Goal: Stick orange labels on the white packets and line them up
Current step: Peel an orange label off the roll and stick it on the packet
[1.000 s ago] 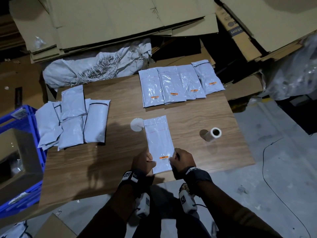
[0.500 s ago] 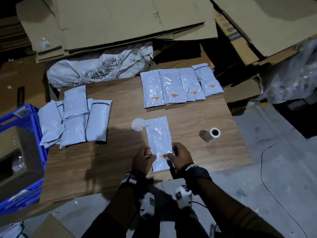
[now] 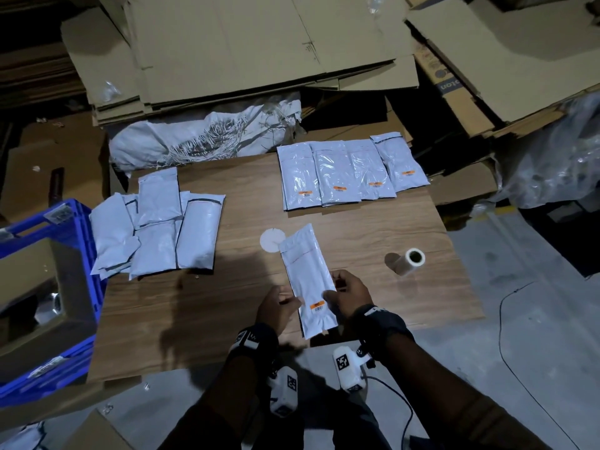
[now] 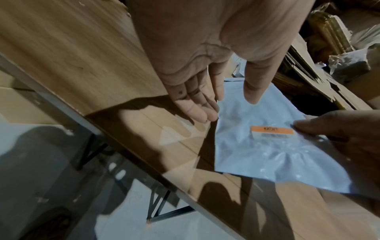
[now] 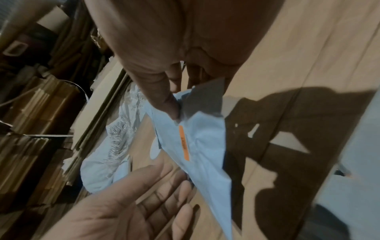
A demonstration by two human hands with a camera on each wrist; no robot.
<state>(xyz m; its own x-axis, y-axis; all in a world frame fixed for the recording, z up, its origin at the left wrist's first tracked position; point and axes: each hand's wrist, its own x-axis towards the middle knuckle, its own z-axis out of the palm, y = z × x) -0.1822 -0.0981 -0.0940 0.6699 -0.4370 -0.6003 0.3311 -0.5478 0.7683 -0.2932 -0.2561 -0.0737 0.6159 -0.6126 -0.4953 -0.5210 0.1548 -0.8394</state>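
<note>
A white packet (image 3: 306,271) with an orange label (image 3: 317,304) near its lower end hangs tilted just above the wooden table (image 3: 227,303). My right hand (image 3: 337,294) pinches its right edge beside the label, thumb on top (image 5: 164,97). My left hand (image 3: 286,303) is at the packet's left edge with fingers (image 4: 197,105) straight, gripping nothing. Several labelled packets (image 3: 350,173) lie side by side at the back right. Unlabelled packets (image 3: 156,235) are piled at the left. The label roll (image 3: 410,259) lies at the right.
A round white disc (image 3: 272,241) lies on the table by the held packet's top. A blue crate (image 3: 74,287) stands at the left edge. A white sack (image 3: 201,141) and flattened cardboard (image 3: 259,43) crowd the back. Bare floor (image 3: 519,319) is on the right.
The packet lay flat while both hands pressed at its label. Now the right hand has lifted it off the table, tilted, and the left hand has opened beside it.
</note>
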